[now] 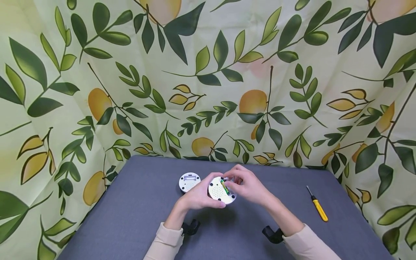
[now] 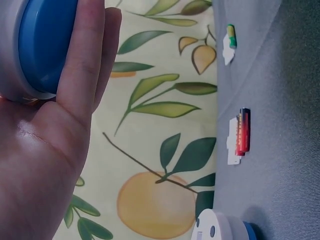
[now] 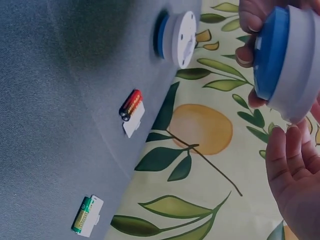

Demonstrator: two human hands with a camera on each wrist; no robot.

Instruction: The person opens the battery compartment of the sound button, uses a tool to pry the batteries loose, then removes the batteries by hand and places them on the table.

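My left hand (image 1: 197,196) grips a round white device (image 1: 216,191) by its edge, its underside turned up. Small speaker holes and dark feet mark that face, and a green battery (image 1: 224,187) lies in its compartment. The device's blue side (image 2: 47,45) shows against my left fingers in the left wrist view. My right hand (image 1: 249,185) has its thumb and fingertips right at the compartment, beside the battery. In the right wrist view its fingertips (image 3: 278,137) go behind the device, so whether they pinch the battery I cannot tell.
A second white-and-blue device (image 1: 186,186) rests on the table behind my left hand, its compartment facing up. Red batteries (image 2: 243,131) and a green battery (image 3: 83,214) lie with white covers (image 3: 94,220). A yellow-handled screwdriver (image 1: 319,208) is at the right.
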